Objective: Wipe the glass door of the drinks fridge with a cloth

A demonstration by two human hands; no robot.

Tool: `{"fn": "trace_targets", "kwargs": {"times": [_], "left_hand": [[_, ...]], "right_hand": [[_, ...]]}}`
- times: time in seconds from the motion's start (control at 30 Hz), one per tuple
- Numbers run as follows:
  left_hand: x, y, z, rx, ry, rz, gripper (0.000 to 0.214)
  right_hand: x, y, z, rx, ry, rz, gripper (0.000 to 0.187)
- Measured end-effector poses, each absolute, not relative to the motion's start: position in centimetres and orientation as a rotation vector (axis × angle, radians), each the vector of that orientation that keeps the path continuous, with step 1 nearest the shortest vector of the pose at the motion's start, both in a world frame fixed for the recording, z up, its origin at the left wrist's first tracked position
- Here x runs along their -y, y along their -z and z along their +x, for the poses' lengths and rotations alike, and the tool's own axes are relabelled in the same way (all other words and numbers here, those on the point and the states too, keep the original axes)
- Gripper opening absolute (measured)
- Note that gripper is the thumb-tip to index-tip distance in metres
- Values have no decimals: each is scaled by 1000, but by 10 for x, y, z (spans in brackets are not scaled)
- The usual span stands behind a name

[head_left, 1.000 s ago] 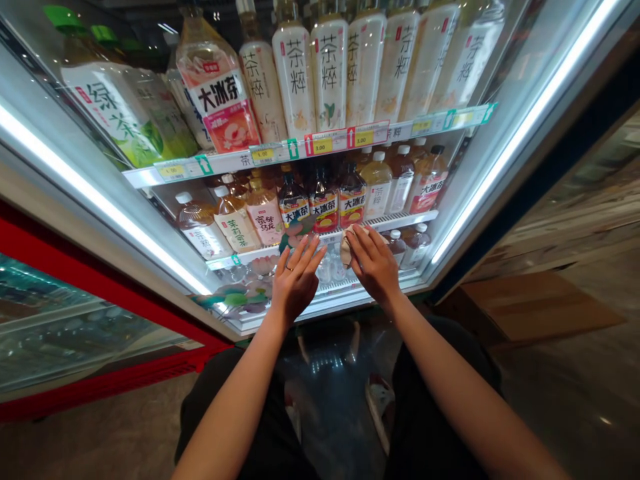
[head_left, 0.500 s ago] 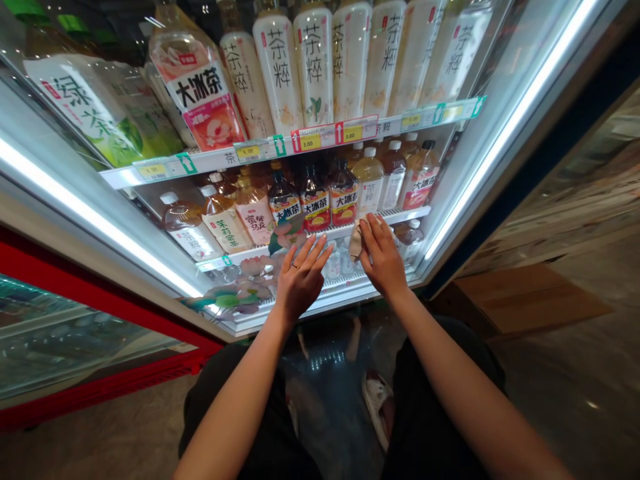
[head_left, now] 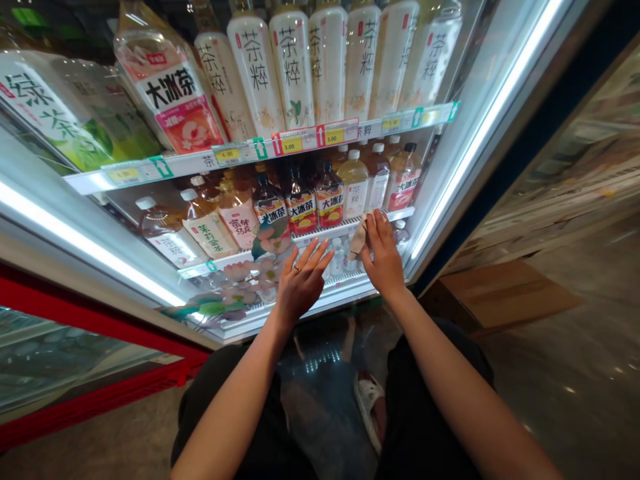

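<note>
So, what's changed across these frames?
The right hand, pressing a crumpled cloth on the glass door, slid right and slightly up, fingertips now past the 茶粹 bottle. The left hand shifted slightly right, open, holding nothing. Nothing visibly taken or released. Bottles stayed put, though the view swung left.

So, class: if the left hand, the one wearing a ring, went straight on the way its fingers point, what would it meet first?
The left hand would likely meet the clear glass cooler door first, though depth is unclear; behind it stands a brown plastic tea bottle.
</note>
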State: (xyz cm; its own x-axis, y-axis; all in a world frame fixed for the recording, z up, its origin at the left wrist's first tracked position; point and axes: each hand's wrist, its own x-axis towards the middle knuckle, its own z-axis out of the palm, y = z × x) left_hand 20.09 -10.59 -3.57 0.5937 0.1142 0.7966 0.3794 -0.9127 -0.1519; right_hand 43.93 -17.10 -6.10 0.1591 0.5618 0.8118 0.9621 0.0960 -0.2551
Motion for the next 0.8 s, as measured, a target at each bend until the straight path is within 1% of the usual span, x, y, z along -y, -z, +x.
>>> {"fn": "trace_targets", "kwargs": {"times": [0.27,0.43,0.67,0.8], "left_hand": [[107,36,209,384,1233,-2514,65],[110,36,212,385,1232,-2531,68],[108,39,217,357,1233,-2524,68],[109,39,218,381,1218,-2538,68]], "right_hand": [[169,64,432,1562,511,-1607,85],[166,58,452,1378,552,-1655,82],[163,63,450,1348,629,-1527,60],[160,57,460,1254,677,-1432,43]]}}
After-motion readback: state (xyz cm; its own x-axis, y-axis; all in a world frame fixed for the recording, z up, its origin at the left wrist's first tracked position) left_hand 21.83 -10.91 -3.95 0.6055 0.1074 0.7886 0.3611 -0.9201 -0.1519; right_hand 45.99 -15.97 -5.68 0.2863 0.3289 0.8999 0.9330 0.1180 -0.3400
